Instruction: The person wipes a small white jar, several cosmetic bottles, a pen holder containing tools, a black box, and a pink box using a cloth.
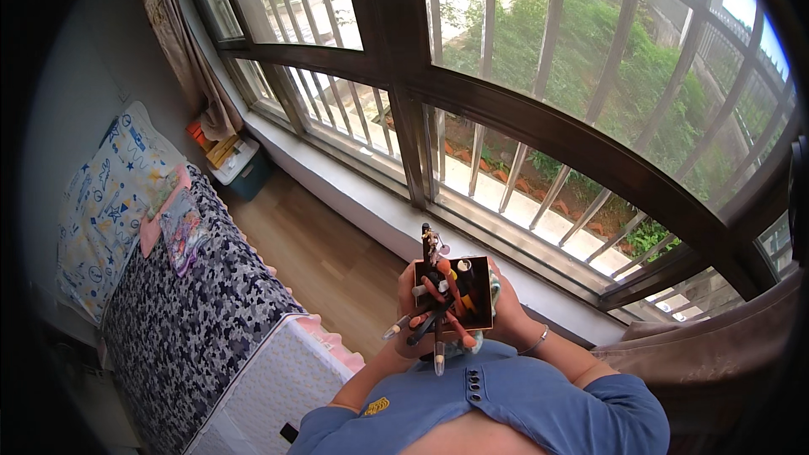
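Note:
Close to my chest I hold a small dark open-topped box [485, 316] between both hands. Inside it stand makeup brushes [445, 268] with reddish tips, several pencil-like sticks [439, 360] and a few dark tubes [464, 268]. Some of the sticks lean out over the box's near edge. A small charm with beads [433, 245] hangs near the far corner. My left hand [407, 294] grips the left side, its fingers partly hidden by the box. On the right side is my right hand [505, 309], with a patterned greenish cloth [495, 284] showing between it and the box.
A bed with a dark patterned cover [189, 291] and a printed pillow [114, 202] is on the left. Beyond it stands a lidded storage bin [243, 170] bearing boxes. The white window ledge [341, 196] runs in front of me below barred windows. A curtain [708, 341] hangs at right.

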Motion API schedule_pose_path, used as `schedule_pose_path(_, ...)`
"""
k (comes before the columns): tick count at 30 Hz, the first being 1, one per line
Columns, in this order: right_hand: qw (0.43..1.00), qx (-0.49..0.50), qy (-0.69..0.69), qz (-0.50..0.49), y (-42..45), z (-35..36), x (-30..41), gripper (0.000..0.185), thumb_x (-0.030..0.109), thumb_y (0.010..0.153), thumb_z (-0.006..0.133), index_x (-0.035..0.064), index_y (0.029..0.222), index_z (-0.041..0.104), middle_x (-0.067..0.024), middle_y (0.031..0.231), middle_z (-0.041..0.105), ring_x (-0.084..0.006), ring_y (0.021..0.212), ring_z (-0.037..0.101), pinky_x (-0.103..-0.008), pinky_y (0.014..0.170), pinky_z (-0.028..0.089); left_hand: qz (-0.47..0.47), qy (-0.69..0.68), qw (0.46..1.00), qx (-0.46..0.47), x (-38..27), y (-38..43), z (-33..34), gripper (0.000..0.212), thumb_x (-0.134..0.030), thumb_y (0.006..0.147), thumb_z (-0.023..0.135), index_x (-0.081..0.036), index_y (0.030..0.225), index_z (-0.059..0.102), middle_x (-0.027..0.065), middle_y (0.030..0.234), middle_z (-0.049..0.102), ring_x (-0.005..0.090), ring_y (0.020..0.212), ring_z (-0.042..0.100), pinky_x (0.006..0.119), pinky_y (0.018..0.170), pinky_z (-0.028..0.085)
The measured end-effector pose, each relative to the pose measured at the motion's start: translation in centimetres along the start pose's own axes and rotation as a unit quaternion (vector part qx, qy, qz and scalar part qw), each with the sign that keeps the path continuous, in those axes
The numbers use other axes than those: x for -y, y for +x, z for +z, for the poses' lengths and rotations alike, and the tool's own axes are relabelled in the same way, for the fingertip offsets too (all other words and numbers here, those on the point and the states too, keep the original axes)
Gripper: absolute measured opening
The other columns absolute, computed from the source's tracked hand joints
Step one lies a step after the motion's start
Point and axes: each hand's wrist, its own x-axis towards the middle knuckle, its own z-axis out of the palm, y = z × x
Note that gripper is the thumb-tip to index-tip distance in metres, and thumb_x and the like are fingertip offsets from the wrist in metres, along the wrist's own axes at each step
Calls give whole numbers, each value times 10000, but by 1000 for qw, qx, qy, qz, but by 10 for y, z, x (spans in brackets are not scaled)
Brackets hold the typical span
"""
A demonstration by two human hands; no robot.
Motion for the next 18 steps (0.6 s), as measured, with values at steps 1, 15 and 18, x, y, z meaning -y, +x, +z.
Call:
schedule_pose_path(1,1000,4,-3,2,3,-10,-4,443,411,901,299,61,1093,490,-120,1050,528,-231,911,517,-375,825,413,-1,8,1000,-3,1,-1,-1,758,-146,587,785,-13,1155,301,78,1060,483,153,956,500,271,761,444)
schedule_pose_path(15,967,-40,-242,-64,23,-12,-9,420,358,888,386,-26,990,523,-79,894,565,-117,805,529,-248,712,436,-92,-86,992,-10,-36,-17,-20,284,2,654,703,-44,896,562,11,816,580,97,788,549,220,709,445)
schedule_pose_path(18,981,85,-175,23,42,-4,-16,378,343,876,424,6,991,548,-77,858,585,-131,755,569,-250,667,470,-43,-67,995,57,-15,-35,-44,578,1,618,727,-27,1114,431,87,1141,432,151,923,534,267,778,455)
